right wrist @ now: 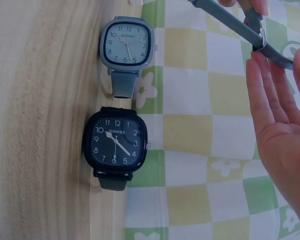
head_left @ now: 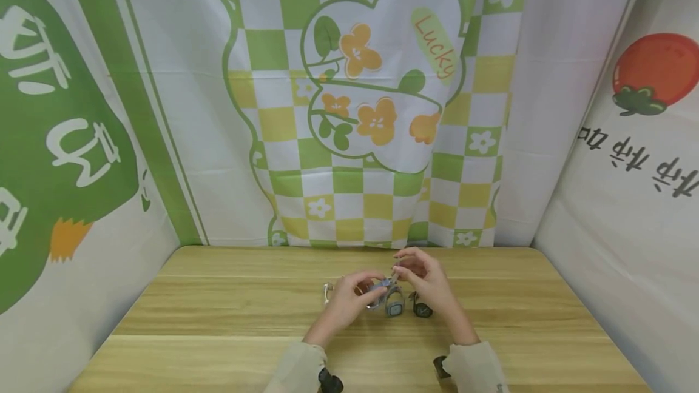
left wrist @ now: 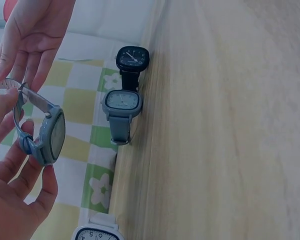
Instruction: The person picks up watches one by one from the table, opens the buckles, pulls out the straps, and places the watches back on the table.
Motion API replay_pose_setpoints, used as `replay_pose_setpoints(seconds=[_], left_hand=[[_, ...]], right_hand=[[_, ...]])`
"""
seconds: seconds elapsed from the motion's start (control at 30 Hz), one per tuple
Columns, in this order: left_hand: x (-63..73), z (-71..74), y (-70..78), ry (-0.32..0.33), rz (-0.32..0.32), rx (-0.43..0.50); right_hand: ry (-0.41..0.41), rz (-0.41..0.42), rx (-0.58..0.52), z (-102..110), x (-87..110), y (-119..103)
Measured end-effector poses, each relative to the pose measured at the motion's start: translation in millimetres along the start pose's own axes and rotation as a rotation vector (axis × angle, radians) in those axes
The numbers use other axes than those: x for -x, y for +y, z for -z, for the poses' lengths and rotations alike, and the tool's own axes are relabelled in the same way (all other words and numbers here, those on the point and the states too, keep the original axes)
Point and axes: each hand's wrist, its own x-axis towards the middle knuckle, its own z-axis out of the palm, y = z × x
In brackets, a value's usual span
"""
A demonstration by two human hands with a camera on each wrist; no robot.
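Note:
My left hand (left wrist: 17, 187) holds a blue-grey wristwatch (left wrist: 54, 132) up off the table, its square case turned side-on and its strap looped through the buckle. With thumb and fingers my right hand (right wrist: 282, 117) pinches the free end of that watch's strap (right wrist: 235, 22). In the head view the left hand (head_left: 346, 302) and right hand (head_left: 431, 281) meet over the table around this strap. Below them a second blue-grey watch (right wrist: 127, 45) stands on the table with its dial showing. Beside it stands a black watch (right wrist: 115, 142).
A white watch (left wrist: 97, 233) stands on the left side of the row, partly behind the left hand in the head view. The wooden table (head_left: 246, 314) runs back to a checked green and yellow curtain (head_left: 349, 193). Cloth walls rise at both sides.

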Motion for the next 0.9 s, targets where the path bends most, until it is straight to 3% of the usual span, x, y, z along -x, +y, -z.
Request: replay_pose_setpoints(seconds=[0.5,0.9], left_hand=[[-1.5,-4.3,2.1,0.044,-0.023,-0.018],[-0.2,-3.3,3.7,0.002,-0.018,-0.022]], right_hand=[[0.019,-0.001,-0.025,-1.5,0.1,-0.6],[0.014,0.024,0.008,-2.2,0.1,-1.8]])
